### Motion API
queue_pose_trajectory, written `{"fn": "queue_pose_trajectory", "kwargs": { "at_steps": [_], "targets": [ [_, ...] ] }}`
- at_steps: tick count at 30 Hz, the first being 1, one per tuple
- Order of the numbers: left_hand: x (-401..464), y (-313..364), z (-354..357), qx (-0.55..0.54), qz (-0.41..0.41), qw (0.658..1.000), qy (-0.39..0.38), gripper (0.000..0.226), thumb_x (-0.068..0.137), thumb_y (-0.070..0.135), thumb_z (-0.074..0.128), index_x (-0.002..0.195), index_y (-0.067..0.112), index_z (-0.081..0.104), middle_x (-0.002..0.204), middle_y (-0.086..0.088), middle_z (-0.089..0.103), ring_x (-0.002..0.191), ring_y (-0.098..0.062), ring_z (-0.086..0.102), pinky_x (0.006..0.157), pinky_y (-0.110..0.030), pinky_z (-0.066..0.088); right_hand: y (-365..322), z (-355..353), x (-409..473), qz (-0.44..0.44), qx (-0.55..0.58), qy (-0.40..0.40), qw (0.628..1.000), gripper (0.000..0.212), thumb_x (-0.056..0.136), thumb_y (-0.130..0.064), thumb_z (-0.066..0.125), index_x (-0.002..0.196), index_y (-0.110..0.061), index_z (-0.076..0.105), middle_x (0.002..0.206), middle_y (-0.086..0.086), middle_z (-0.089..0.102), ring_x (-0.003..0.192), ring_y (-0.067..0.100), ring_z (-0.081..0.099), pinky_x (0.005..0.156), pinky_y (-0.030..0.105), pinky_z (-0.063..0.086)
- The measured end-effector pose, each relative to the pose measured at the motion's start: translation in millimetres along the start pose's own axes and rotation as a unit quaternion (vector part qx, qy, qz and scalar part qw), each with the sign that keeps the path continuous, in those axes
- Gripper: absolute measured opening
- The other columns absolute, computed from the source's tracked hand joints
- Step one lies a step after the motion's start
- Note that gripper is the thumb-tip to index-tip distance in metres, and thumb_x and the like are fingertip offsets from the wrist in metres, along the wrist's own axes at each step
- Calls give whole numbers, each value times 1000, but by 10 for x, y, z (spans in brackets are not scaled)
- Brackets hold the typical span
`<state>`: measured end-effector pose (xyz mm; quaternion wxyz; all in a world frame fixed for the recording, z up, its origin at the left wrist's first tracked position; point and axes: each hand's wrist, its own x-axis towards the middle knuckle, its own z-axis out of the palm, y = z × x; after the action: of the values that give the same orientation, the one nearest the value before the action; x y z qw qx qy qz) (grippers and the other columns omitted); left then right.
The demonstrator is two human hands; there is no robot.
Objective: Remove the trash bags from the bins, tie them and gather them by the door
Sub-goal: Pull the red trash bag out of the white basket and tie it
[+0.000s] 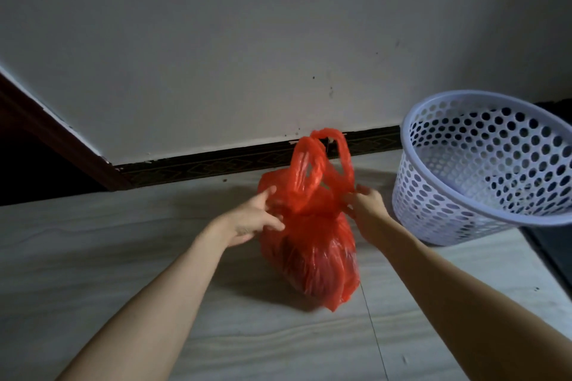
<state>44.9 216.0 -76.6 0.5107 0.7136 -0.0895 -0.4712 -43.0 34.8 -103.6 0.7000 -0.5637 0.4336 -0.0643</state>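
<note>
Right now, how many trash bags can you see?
1. A red bag sits on the floor between the left hand and right hand, left of the basket. Others may be out of view.

Both hands [257, 216] on red trash bag [312, 244]

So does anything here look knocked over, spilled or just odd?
The white perforated bin looks tilted rather than upright, with no liner inside. The red trash bag sits on the floor beside it, nothing spilled. Paint is chipped along the baseboard.
</note>
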Motion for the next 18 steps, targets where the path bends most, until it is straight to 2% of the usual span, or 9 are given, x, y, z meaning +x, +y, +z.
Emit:
{"fn": "queue_pose_trajectory", "kwargs": {
  "at_steps": [1, 3, 6, 7, 10, 12, 14, 16, 18],
  "targets": [
    [54, -38, 62, 77, 16, 995, 56, 82, 78, -13, 60, 145, 12, 20, 128, -6, 52, 114, -18, 52, 83, -17, 43, 22, 12, -29, 7, -43, -17, 999, 35, 79, 9, 48, 113, 1, 55, 82, 15, 61, 63, 16, 51, 58, 27, 42],
    [178, -135, 188, 183, 65, 970, 145, 71, 76, -3, 68, 138, 1, 34, 133, -13, 47, 127, -24, 43, 96, -17, 32, 87, 18, -65, 11, -89, -48, 995, 24, 82, 4, 52, 99, -12, 58, 76, 9, 58, 62, 15, 50, 55, 25, 41],
    [317, -234, 351, 263, 164, 923, 229, 35, 76, -4, 66, 112, -2, 62, 112, -21, 53, 118, -37, 48, 94, -21, 33, 151, 36, -93, -19, -91, -71, 993, 15, 84, 1, 55, 91, -11, 59, 69, 5, 59, 57, 12, 55, 49, 20, 47],
    [354, -238, 385, 270, 181, 909, 259, 29, 77, -6, 63, 106, -4, 65, 115, -25, 53, 119, -39, 47, 98, -24, 32, 159, 46, -91, -33, -101, -68, 992, 12, 84, 1, 55, 84, -10, 59, 66, 3, 58, 51, 8, 56, 46, 17, 47],
    [411, -195, 489, 174, 244, 902, 312, 16, 80, -4, 62, 95, -11, 64, 108, -30, 57, 105, -34, 58, 94, -31, 38, 196, 51, -49, -33, -125, -43, 991, 16, 89, -8, 52, 75, -15, 58, 63, 2, 54, 50, 9, 51, 50, 23, 43],
    [379, -78, 520, -6, 215, 936, 280, 23, 91, 12, 53, 99, -9, 60, 82, -21, 67, 72, -14, 67, 76, -34, 49, 197, 33, -28, -18, -97, -15, 995, 15, 92, -17, 48, 84, -11, 59, 65, 4, 53, 59, 17, 51, 57, 30, 42],
    [393, 2, 493, -116, 167, 943, 264, 35, 96, 27, 43, 98, -5, 58, 55, -4, 67, 50, -9, 62, 64, -29, 53, 175, 5, -2, 22, -14, 0, 1000, 23, 94, -17, 41, 80, -9, 56, 65, 6, 52, 62, 19, 51, 59, 31, 42],
    [410, 33, 437, -94, 129, 950, 269, 47, 97, 34, 38, 71, 4, 63, 38, 0, 59, 46, -16, 58, 66, -30, 50, 123, 1, -3, 52, 40, -8, 998, 30, 96, -14, 36, 70, -11, 51, 62, 6, 51, 60, 17, 50, 56, 27, 42],
    [407, 14, 427, -48, 103, 956, 269, 60, 98, 32, 36, 43, 14, 50, 27, 1, 46, 39, -16, 48, 59, -30, 41, 73, 47, -24, 63, 51, -6, 997, 32, 96, -12, 35, 68, -12, 50, 58, 5, 53, 57, 16, 50, 54, 26, 40]
  ]
}}
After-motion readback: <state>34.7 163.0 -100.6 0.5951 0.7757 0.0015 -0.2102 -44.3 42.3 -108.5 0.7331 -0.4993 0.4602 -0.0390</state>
